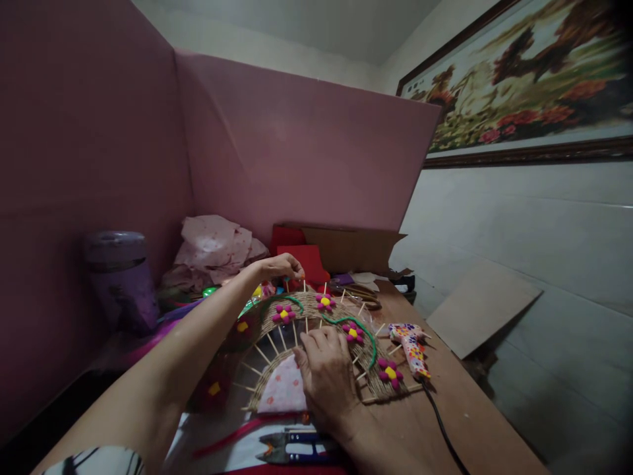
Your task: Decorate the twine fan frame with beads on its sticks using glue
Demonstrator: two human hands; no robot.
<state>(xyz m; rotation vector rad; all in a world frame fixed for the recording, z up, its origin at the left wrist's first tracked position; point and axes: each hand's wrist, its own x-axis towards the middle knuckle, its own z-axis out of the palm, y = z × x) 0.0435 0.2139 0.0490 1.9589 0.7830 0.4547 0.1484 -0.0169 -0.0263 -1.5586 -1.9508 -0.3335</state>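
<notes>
A half-round woven twine piece (316, 305) with thin wooden sticks lies on the table. It bears magenta felt flowers (353, 332) with yellow centres, green cord (368, 333) and a pale dotted cloth (283, 389) at its core. My left hand (281, 266) is over the far edge, fingertips pinched beside a stick end; what they hold, if anything, is too small to tell. My right hand (327, 373) rests on the piece, fingers curled at the woven band's inner edge. Right of it lies a flower-patterned glue gun (413, 346) with a black cord.
Dark blue thread snips (297, 447) lie at the near edge. A purple lidded container (121, 284) stands left. Crumpled dotted cloth (212, 244), red sheets (301, 260), a cardboard box (351, 249) and scissors (363, 295) are at the back. A pink panel (306, 152) rises behind.
</notes>
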